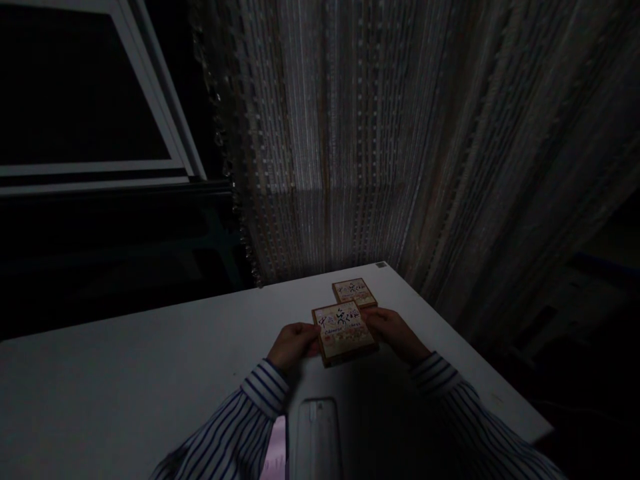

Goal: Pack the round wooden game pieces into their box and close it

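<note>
Between my two hands is a flat Chinese chess box [344, 341], with dark lettering and a printed picture on its pale lid and brown edges. My left hand [294, 344] grips its left side, the thumb near the lid's edge. On the opposite side my right hand [395, 332] holds it near the upper right corner. Just behind it lies a second, matching chess box [353, 291] on the white table [200, 347]; the held box overlaps its near edge in view. Striped sleeves cover both wrists.
A bead-and-string curtain [330, 147] hangs behind the table. Close to me are a grey oblong case [317, 440] and a lit pinkish screen or sheet [275, 450]. A small dark label [381, 265] sits at the far corner. A white-framed panel [80, 87] stands upper left. The room is dim.
</note>
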Demonstrator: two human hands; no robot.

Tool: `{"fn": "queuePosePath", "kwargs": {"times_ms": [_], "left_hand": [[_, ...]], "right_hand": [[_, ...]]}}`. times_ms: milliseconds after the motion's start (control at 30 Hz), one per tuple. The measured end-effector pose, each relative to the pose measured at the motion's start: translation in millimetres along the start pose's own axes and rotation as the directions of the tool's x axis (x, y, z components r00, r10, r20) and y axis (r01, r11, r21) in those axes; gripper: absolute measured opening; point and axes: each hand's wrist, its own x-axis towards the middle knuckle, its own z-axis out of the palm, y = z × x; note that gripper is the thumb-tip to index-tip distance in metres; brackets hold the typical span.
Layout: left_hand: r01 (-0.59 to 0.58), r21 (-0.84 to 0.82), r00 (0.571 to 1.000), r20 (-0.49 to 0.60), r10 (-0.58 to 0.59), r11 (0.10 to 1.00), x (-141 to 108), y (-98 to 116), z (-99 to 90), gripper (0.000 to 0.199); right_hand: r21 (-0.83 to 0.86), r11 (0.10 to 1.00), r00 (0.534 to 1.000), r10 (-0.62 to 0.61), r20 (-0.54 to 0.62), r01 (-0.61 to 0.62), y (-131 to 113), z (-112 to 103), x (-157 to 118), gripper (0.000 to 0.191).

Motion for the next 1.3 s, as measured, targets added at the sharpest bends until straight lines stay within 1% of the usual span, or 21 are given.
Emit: {"fn": "queuePosePath", "kwargs": {"times_ms": [167, 300, 433, 533, 600, 700, 867, 1000, 1200, 1300], "left_hand": [[-0.018, -0.012, 0.999, 0.034, 0.018, 1.0, 2, -5, 4.3, 0.04], [-0.021, -0.001, 0.998, 0.056, 0.021, 1.0, 4, -10, 8.4, 0.04], [0.032, -0.015, 0.999, -0.031, -0.033, 0.999, 5, -10, 14.1, 0.04], [0.068, -0.01, 0.996, -0.06, -0.069, 0.998, 6, -10, 19.0, 0.039], [0.072, 0.006, 0.996, -0.062, -0.071, 0.997, 7, -10, 22.1, 0.037], [0.072, 0.018, 0.996, -0.056, -0.071, 0.997, 8, -12, 26.1, 0.036], [0.108, 0.036, 0.994, -0.024, -0.107, 0.994, 11, -14, 30.7, 0.039], [0.119, 0.063, 0.993, -0.021, -0.118, 0.991, 15, -17, 33.9, 0.037], [0.158, 0.079, 0.987, -0.031, -0.156, 0.984, 19, -23, 42.4, 0.039], [0.148, 0.082, 0.989, -0.015, -0.148, 0.986, 21, -26, 46.1, 0.036]], "right_hand": [[-0.014, 1.0, 1.0, 0.01, -0.009, -0.01, -1, -5, -4, 0.032], [-0.042, 0.999, 0.999, 0.019, -0.034, -0.02, -1, -10, -7, 0.034], [-0.049, 0.999, 0.999, 0.018, -0.04, -0.02, -1, -14, -10, 0.035], [-0.049, 0.998, 0.999, 0.023, -0.049, -0.025, 1, -17, -11, 0.036], [-0.056, 0.998, 0.998, 0.018, -0.054, -0.021, 3, -21, -11, 0.037], [-0.07, 0.998, 1.0, 0.002, -0.032, -0.004, 8, -27, -11, 0.037], [-0.075, 0.997, 1.0, 0.0, 0.002, 0.0, 11, -37, -12, 0.036], [-0.085, 0.996, 1.0, 0.021, -0.016, -0.022, 11, -40, -15, 0.037], [-0.076, 0.997, 1.0, 0.029, -0.011, -0.029, 10, -46, -18, 0.037], [-0.089, 0.995, 0.999, 0.035, -0.015, -0.036, 10, -50, -19, 0.038]]}}
